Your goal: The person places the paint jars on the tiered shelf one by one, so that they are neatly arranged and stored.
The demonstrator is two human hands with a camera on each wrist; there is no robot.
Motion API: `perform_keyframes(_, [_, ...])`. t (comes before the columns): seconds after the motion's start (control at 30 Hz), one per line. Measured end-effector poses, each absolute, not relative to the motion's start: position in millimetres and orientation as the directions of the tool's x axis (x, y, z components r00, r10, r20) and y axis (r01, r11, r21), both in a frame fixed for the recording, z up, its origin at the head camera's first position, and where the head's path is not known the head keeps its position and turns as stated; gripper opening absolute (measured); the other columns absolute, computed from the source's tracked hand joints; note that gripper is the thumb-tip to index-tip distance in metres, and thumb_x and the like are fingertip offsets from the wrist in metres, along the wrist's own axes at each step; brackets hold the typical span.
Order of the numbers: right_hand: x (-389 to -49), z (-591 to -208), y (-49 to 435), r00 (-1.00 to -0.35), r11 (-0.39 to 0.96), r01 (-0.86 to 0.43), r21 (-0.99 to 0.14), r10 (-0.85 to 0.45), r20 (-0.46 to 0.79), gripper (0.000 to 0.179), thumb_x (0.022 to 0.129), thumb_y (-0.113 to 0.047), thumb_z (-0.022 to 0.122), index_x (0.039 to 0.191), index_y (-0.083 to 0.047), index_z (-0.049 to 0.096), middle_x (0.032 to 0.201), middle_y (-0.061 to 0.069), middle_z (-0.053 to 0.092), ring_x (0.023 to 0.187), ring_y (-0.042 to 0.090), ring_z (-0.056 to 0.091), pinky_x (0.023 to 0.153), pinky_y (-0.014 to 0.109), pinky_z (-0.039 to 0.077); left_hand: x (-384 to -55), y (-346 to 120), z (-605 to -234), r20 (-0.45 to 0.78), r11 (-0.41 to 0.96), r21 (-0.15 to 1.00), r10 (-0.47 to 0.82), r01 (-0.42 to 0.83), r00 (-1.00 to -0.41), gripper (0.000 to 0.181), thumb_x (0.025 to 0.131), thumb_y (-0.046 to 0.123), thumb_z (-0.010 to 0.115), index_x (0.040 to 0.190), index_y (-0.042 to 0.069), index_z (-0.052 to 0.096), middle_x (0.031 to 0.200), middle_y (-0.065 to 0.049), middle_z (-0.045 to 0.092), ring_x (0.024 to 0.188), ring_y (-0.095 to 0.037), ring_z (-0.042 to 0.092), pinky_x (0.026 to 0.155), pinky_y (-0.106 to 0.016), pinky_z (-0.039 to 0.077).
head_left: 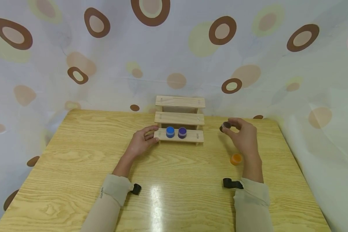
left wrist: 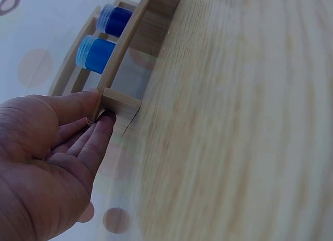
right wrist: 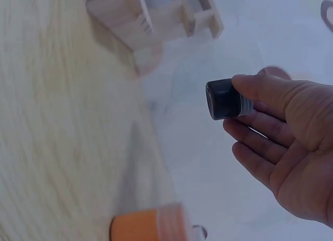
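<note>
the right hand (head_left: 245, 137) is pinching the dark jar (right wrist: 221, 100) between thumb and fingertips; the grip is narrow and is bearing on the pale lid. the jar is hanging above the table (head_left: 191, 180), right of centre in the head view, and is touching neither the table nor the stand (head_left: 179, 118). the left hand (head_left: 141, 140) is gripping the left end of the stand's lowest board and appears to be steadying it.

findings on handling: holding by the lid is leaving the base free, which is judged suitable for an upright, flat landing. if the lid is sitting loose, a hold by it alone could be risking a drop; adding a finger lower on the body would be safer. the steadying pressure should be staying light, as a hard push could be upsetting the blue jar (head_left: 170, 132) and the purple jar (head_left: 182, 132) standing on that board. the wrist should be clearing the orange jar (head_left: 236, 159), which is standing on the table just beside the right forearm, at the lower right.

condition: the dark jar is showing a short, round, glossy body, near black, under a paler see-through lid. its base is facing left in the right wrist view, towards the table. no damage is showing; its contents cannot be judged.
</note>
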State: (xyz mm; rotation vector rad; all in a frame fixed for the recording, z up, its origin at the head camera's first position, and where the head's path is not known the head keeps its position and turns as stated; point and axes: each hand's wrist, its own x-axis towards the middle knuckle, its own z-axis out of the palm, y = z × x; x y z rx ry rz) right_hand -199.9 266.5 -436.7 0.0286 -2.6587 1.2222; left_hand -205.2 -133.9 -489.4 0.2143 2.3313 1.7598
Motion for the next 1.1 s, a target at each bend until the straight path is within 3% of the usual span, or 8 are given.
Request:
perform_keyframes(0.3, [-201, -427, 234, -0.98, 0.668, -0.17, -0.724, -0.039, 0.194, 0.043, 0.096, -0.019, 0.082, 0.135, -0.006, 0.069, 0.127, 0.016, 0.073, 0.129, 0.041, 0.063, 0.11, 0.061, 0.05, -205, -133, -490, -0.074, 0.261, 0.965, 0.239, -0.009, -0.968, 0.051, 0.103, 0.002, 0.069, 0.152, 0.009, 0.057, 0.164, -0.014, 0.044, 0.145, -0.039, 0.05, 0.107, -0.045, 0.055])
perform_keyframes(0.67, [-201, -431, 203, -0.971, 0.673, -0.238, -0.701, -0.138, 0.198, 0.044, 0.095, -0.015, 0.083, 0.135, -0.003, 0.069, 0.127, 0.016, 0.073, 0.128, 0.04, 0.063, 0.108, 0.063, 0.051, -207, -132, -492, -0.067, 0.256, 0.967, 0.248, -0.002, -0.967, 0.05, 0.102, 0.003, 0.07, 0.151, 0.011, 0.058, 0.162, -0.013, 0.047, 0.145, -0.039, 0.049, 0.108, -0.045, 0.055])
perform_keyframes(1.1, [-198, -432, 182, -0.963, 0.656, -0.268, -0.705, -0.176, 0.203, 0.044, 0.094, -0.016, 0.084, 0.134, -0.003, 0.07, 0.127, 0.016, 0.074, 0.129, 0.04, 0.062, 0.11, 0.061, 0.05, -207, -134, -491, -0.072, 0.266, 0.964, 0.238, -0.007, -0.968, 0.051, 0.103, 0.003, 0.069, 0.151, 0.011, 0.058, 0.162, -0.013, 0.047, 0.145, -0.038, 0.05, 0.107, -0.044, 0.055])
